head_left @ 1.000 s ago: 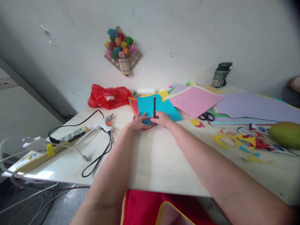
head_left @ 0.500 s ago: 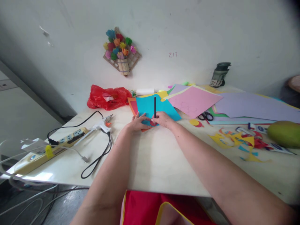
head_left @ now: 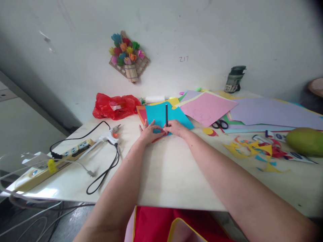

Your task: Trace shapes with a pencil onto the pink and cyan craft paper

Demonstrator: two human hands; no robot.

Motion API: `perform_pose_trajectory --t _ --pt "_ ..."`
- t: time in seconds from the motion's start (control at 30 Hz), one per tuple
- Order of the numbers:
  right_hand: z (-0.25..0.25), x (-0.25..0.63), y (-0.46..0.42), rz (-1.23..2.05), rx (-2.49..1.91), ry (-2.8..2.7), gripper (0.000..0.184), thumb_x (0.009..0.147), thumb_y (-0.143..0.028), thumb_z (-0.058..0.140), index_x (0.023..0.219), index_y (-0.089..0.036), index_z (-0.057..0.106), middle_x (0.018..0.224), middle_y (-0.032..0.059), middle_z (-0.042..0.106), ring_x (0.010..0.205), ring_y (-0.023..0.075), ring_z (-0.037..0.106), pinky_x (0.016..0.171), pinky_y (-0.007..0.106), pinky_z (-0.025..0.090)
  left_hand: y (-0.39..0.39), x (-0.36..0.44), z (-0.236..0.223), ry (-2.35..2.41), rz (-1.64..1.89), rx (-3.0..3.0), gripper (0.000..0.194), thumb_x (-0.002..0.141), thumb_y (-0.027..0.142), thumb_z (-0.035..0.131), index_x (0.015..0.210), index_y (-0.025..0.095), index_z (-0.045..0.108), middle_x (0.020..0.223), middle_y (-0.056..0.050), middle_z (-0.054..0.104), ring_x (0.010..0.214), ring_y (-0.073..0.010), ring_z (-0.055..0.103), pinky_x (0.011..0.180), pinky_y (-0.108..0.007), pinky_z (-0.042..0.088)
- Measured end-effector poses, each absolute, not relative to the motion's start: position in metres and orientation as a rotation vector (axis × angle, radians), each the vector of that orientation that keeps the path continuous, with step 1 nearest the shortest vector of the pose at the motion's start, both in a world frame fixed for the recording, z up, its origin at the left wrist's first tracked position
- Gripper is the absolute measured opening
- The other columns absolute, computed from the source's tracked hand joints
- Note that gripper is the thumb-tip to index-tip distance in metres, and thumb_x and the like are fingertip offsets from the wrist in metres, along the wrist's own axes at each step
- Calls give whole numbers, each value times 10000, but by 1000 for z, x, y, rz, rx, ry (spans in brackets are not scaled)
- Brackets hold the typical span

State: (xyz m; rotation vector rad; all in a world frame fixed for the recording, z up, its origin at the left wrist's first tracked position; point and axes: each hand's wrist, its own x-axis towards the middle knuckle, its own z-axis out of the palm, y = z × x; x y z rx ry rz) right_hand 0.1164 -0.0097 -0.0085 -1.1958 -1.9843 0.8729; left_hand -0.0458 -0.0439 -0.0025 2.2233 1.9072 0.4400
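Observation:
A dark pencil-like stick (head_left: 166, 114), either pen or pencil, stands nearly upright with my right hand (head_left: 178, 128) closed around its lower part. Its tip rests by a small red paper piece (head_left: 163, 132) on the near edge of a blue sheet (head_left: 159, 112). My left hand (head_left: 149, 133) lies on the same sheet, fingers spread, thumb and fingertips pressing beside the red piece. Fingers hide most of that piece. Orange and red paper (head_left: 141, 113) sticks out from under the blue sheet. Right of my right hand lie a yellow circle (head_left: 207, 131) and a red one, overlapping.
Black-handled scissors (head_left: 220, 124) and pink paper (head_left: 207, 107) lie to the right, with paper scraps (head_left: 248, 149), glue tubes and a green mango-like fruit (head_left: 305, 142). At left are a glue gun (head_left: 109, 137), power strip (head_left: 75, 149) and cords. A red plastic bag (head_left: 114, 106) sits behind.
My left hand has shifted slightly and covers more of the red piece. The right hand still grips the upright stick at nearly the same spot. The view has turned a little.

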Motion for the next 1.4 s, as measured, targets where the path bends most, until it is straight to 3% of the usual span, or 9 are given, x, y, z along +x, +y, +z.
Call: perform_pose_trajectory --t 0.4,0.87,1.4 --pt "-12 119 -4 827 -1152 -1956 130 639 -191 598 744 -121 629 815 52 631 723 119 553 654 208 413 -41 -47 -7 1914 487 2234 419 635 656 541 946 383 607 1402 75 254 1308 -306 -10 973 -606 -4" --pt "-12 124 -3 891 -1231 -1872 142 656 -217 579 750 -126 633 674 34 620 621 112 539 558 204 401 -45 -44 -3 1917 483 2237 407 646 630 554 950 367 614 1396 81 262 1305 -317 -18 978 -603 -13" --pt "-13 123 -3 910 -1221 -1805 101 652 -191 559 703 -124 615 666 38 616 596 113 540 545 209 410 -43 -45 -5 1909 501 2262 410 648 630 548 944 356 618 1400 57 265 1307 -312 -17 973 -602 -15"
